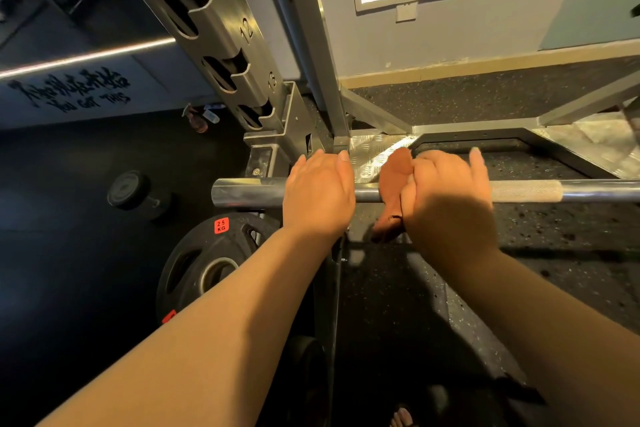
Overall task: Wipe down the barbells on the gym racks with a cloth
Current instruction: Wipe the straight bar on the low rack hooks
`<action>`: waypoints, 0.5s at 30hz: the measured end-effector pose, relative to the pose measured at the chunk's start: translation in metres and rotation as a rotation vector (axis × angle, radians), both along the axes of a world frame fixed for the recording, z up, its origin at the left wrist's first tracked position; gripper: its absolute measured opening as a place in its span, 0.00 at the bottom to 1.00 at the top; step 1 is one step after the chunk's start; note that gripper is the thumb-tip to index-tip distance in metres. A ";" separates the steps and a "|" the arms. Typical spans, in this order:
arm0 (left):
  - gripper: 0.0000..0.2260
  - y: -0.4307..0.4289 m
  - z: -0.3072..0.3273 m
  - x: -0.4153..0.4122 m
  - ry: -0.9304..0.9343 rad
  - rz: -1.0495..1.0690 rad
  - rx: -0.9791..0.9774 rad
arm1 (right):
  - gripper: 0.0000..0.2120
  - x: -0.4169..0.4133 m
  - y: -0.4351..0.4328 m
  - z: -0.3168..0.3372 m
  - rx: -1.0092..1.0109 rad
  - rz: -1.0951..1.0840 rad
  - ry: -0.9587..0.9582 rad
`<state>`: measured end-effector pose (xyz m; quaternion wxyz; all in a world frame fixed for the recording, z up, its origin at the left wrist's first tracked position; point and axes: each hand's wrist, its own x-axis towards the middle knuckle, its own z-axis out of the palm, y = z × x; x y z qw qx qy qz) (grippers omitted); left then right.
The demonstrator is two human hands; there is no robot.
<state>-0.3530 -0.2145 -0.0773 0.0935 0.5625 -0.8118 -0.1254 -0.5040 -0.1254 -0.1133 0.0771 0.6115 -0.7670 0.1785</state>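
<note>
while the right hand point(446, 198) grips the cloth point(394, 180) round the barbell point(526, 190), wiping looks underway
left hand point(317, 194) lies flat on it; the rightward stretch likely remains

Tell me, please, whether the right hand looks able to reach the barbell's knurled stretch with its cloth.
Probably yes: the knurled stretch lies just right of the right hand on the same barbell, and nothing sits on the bar between.

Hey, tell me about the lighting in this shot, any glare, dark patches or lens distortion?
Head view: dim overall, the floor left of the weight plate nearly black; glare blows out the checker plate behind the barbell; a shadow crosses the right hand holding the cloth; wide-angle distortion tilts the rack upright.
</note>
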 end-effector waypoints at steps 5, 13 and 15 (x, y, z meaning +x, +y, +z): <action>0.21 -0.001 -0.002 -0.003 -0.033 -0.012 -0.091 | 0.19 0.042 -0.007 -0.004 -0.166 0.264 0.022; 0.21 -0.010 0.001 -0.006 -0.098 -0.041 -0.094 | 0.27 -0.012 0.002 0.004 -0.329 0.175 -0.098; 0.23 -0.007 0.001 -0.010 -0.148 -0.073 -0.221 | 0.31 0.001 -0.002 0.009 -0.305 0.085 -0.209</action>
